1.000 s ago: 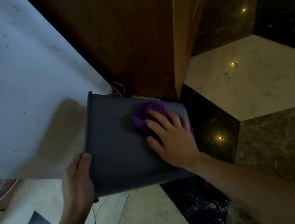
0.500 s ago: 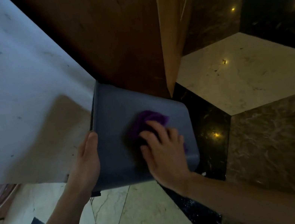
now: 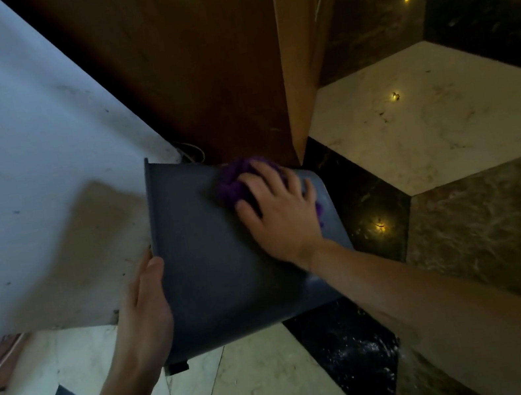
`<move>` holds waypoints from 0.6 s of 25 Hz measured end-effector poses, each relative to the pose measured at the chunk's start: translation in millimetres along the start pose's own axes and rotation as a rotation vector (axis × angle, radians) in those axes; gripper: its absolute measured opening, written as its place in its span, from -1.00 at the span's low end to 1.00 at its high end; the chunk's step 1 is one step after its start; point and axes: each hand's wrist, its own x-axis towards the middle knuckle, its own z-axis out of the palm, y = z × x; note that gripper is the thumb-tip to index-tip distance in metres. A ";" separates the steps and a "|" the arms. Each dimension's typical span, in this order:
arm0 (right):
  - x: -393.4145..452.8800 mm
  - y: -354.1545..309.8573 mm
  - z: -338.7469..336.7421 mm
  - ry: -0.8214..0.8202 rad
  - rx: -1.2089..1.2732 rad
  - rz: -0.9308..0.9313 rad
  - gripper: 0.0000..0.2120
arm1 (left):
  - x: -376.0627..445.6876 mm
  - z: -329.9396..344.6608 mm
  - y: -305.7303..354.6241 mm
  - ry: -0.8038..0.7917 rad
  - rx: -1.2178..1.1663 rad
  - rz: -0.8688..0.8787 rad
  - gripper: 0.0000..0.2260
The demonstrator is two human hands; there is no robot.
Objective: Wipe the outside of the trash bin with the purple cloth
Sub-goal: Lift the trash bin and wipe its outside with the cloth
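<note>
A dark grey trash bin [image 3: 216, 268] lies tipped with one flat side facing me, low in the corner between wall and wooden panel. My left hand [image 3: 144, 308] grips its left edge, thumb on the flat side. My right hand [image 3: 280, 207] presses a bunched purple cloth [image 3: 232, 181] flat against the bin's upper right part; most of the cloth is hidden under my palm and fingers.
A white scuffed wall [image 3: 21, 170] rises on the left. A brown wooden panel [image 3: 194, 69] stands behind the bin, with thin white cables [image 3: 190, 152] at its foot. The floor [image 3: 413, 121] is glossy marble in cream, brown and black tiles.
My right hand has slid the cloth up toward the bin's far right corner. My left hand has shifted lower along the bin's left edge, and the bin has tilted.
</note>
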 end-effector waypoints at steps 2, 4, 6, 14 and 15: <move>3.4 31.0 -2.5 -0.011 -0.036 0.091 -0.56 | -1.7 -0.5 -3.4 0.005 -0.004 -0.021 -0.64; 0.7 58.6 -5.6 -0.009 -0.039 0.190 -0.56 | -1.3 -1.7 -3.6 0.004 -0.020 -0.051 -0.66; -5.8 76.2 -8.6 -0.011 0.009 0.286 -0.56 | -1.1 -3.7 -2.2 -0.016 -0.048 -0.057 -0.69; -16.1 85.7 -17.2 -0.009 -0.044 0.294 -0.57 | 106.8 -10.2 60.7 -0.038 -0.212 -0.271 -0.67; -15.8 84.7 -16.7 -0.014 -0.054 0.290 -0.58 | 126.9 -8.2 69.8 -0.044 -0.205 -0.258 -0.62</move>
